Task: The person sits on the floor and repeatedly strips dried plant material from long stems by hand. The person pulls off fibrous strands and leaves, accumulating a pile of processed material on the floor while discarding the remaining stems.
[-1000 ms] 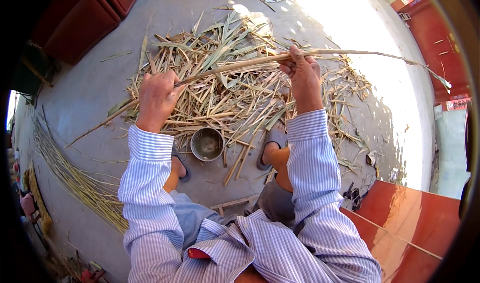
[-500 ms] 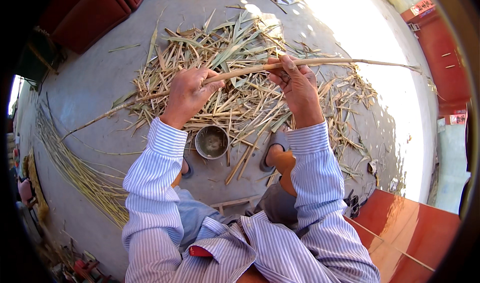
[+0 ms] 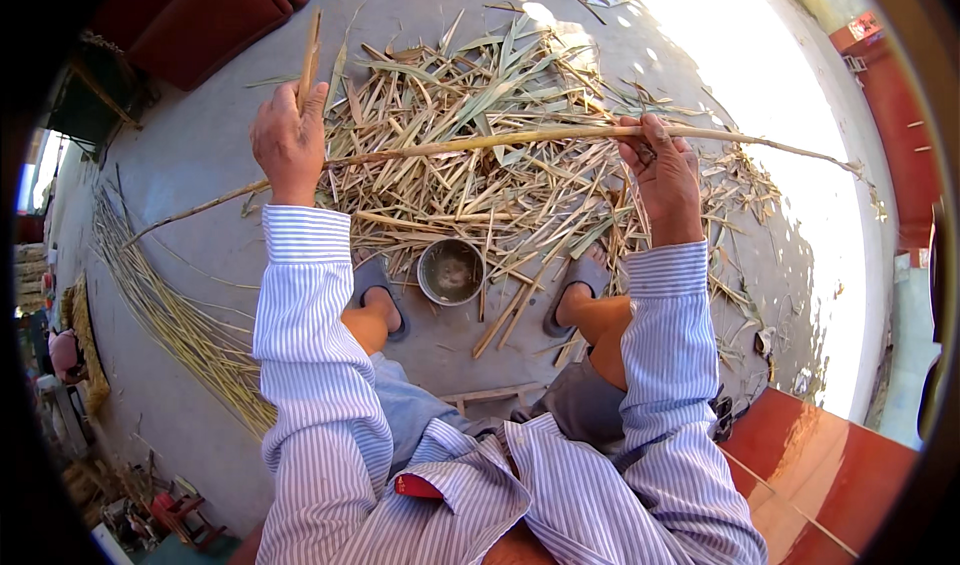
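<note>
A long, thin reed stalk (image 3: 480, 143) stretches across in front of me, slightly bowed. My right hand (image 3: 662, 170) pinches it right of the middle between thumb and fingers. At the upper left, my left hand (image 3: 290, 140) is closed round a short, stiff, tan strip of reed sheath (image 3: 312, 50) that points up out of the fist. The stalk runs behind the left hand near the wrist; whether the two touch I cannot tell. Below the hands spreads a heap of peeled sheaths and leaves (image 3: 450, 180).
A round metal bowl with liquid (image 3: 452, 271) stands between my feet. On the left lies a bundle of thin reed stalks (image 3: 185, 340). A dark red sofa (image 3: 205, 25) is at the upper left, a red-brown panel (image 3: 800, 465) at the lower right.
My left hand has moved left and up, away from the stalk's middle, with a strip of sheath now in it. The right hand has shifted right, still holding the stalk.
</note>
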{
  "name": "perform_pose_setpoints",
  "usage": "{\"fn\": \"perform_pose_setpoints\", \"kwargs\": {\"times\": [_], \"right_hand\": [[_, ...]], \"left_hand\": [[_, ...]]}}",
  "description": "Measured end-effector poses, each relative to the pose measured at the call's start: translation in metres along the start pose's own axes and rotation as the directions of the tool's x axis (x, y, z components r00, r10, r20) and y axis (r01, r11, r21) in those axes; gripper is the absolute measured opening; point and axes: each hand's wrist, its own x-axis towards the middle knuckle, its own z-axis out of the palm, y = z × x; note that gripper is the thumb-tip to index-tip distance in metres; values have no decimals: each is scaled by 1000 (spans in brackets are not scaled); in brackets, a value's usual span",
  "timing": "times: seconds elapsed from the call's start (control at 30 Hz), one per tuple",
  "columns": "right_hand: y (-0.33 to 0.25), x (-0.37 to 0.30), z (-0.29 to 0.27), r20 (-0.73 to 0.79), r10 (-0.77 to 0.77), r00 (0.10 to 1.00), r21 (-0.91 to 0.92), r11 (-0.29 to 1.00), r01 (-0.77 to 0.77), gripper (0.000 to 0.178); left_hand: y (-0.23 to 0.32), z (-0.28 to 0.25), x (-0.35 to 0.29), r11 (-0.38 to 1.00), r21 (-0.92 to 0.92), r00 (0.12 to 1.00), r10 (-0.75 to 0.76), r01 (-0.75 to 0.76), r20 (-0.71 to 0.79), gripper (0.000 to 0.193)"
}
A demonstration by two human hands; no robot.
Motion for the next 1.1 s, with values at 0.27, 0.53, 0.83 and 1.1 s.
{"fn": "perform_pose_setpoints", "kwargs": {"times": [0.27, 0.53, 0.83, 1.1], "right_hand": [[2, 6, -2, -32, -19, 999, 8, 1000, 19, 29], [1, 6, -5, -27, -35, 999, 37, 999, 36, 27], [33, -18, 58, 163, 68, 984, 70, 994, -81, 22], [-8, 10, -9, 12, -39, 999, -60, 997, 40, 23]], "left_hand": [[68, 5, -14, 830, -498, 890, 400, -251, 218, 46], [68, 12, -14, 335, -810, 854, 33, 481, 520, 21], [148, 18, -32, 763, -530, 881, 469, -370, 61, 26], [50, 19, -19, 692, -664, 761, 259, 283, 594, 14]]}}
